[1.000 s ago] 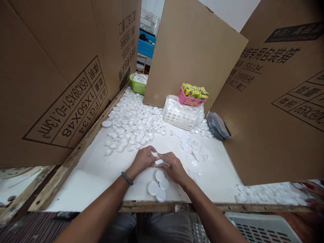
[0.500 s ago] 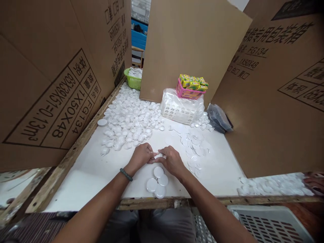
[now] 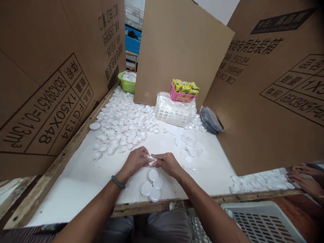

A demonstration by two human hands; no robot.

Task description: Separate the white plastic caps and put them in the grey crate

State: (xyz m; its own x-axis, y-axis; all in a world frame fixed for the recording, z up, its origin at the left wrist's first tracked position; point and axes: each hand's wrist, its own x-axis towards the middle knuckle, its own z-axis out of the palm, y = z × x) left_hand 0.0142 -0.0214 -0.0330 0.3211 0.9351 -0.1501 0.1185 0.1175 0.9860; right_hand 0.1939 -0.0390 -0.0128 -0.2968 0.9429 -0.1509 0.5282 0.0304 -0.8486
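My left hand (image 3: 135,161) and my right hand (image 3: 167,163) meet at the middle of the white table (image 3: 83,175), fingers pinched together on a small white plastic piece (image 3: 152,159) held between them. Just in front of my hands lie several round white lids (image 3: 152,186) in a small cluster near the table's front edge. A large heap of white plastic caps (image 3: 124,125) spreads over the back left. Thin flat white discs (image 3: 188,148) lie scattered to the right of my right hand.
Tall cardboard sheets (image 3: 50,77) wall in the table on the left, back and right. At the back stand a green basket (image 3: 126,86), a clear bag of parts (image 3: 174,113), a pink basket (image 3: 181,94) and a dark bag (image 3: 210,119). Another person's hands (image 3: 305,179) work at the far right. A grey crate (image 3: 258,222) sits below.
My hands stay together on the small white piece, fingers shifting slightly. The camera has swung a little to the right, bringing the other person's hands more into view.
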